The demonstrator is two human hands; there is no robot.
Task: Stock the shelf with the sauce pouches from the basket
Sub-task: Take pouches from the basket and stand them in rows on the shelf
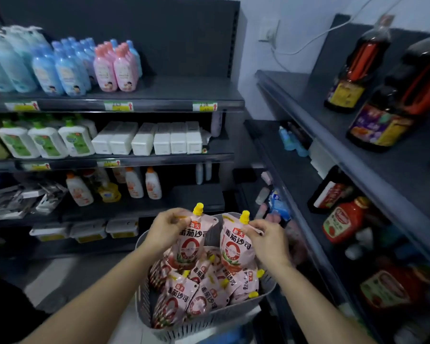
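Sauce pouches [181,291], pink with yellow screw caps, lie heaped in a grey slatted basket [209,326] nearest the viewer, between the person's two forearms. Two more pouches stand upright above the heap, their lower ends among the others. The left hand [165,228] pinches the upper corner of the left pouch [188,244], fingers curled on the film beside its cap [198,209]. The right hand [266,240] pinches the upper corner of the right pouch [233,247] in the same way, just below its cap [244,216]. The two held pouches hang side by side, close but apart.

To the right, dark shelving carries a red ketchup bottle [343,220] on a middle tier and large dark soy sauce bottles [358,68] on the top tier. Further off to the left, a second shelving unit holds white bottles with orange caps [134,182] low down, white boxes [147,139] and green-labelled bottles [45,142] above them, then pink bottles [114,68] and blue bottles [60,70] on the top tier. Price tags [118,106] line its shelf edges. A wall socket [268,31] with a white cable sits on the far wall.
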